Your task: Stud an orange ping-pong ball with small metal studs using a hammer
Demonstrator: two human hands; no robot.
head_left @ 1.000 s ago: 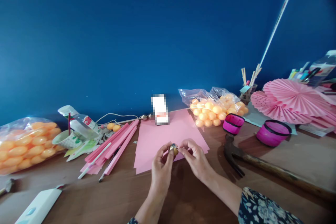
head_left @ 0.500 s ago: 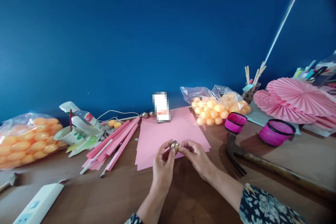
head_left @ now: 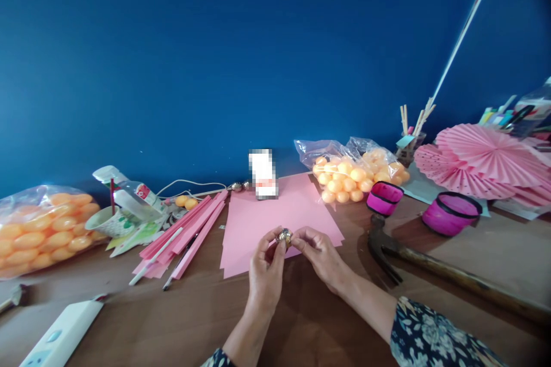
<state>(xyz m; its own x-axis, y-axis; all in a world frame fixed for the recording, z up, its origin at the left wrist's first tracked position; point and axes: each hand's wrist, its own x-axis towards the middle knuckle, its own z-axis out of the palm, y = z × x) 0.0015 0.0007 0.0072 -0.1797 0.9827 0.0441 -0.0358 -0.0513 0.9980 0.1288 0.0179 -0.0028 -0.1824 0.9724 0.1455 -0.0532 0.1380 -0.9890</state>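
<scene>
- Metal ball (head_left: 284,235), one: small, round, shiny; raised between both hands, above the near part of the pink sheets.
- Left hand (head_left: 264,269): grasping the ball between thumb and fingers.
- Right hand (head_left: 321,258): thumb and forefinger drawn together at the ball's right side; cannot tell whether they grip it.
- Pink sheets (head_left: 275,212): flat, smooth, stacked unevenly on the brown tabletop (head_left: 318,321); a blurred-out upright item (head_left: 263,175) occupies their far edge.
- Claw hammer (head_left: 383,241): dark metal head, worn wooden handle; lies beside the right forearm, obstructing that side.
- Fabric bands (head_left: 451,215), two: magenta, black-edged, ring-shaped; beyond the hammer.
- Pleated fans (head_left: 486,160): pink paper, ridged; far right.
- Right-hand bag (head_left: 348,178): clear crinkled plastic, orange balls within.
- Left-hand bag (head_left: 47,235): same materials.
- Paper strips (head_left: 189,235): pink, narrow, overlapping; left of the sheets.
- Power strip (head_left: 62,335): white, oblong; near left.
</scene>
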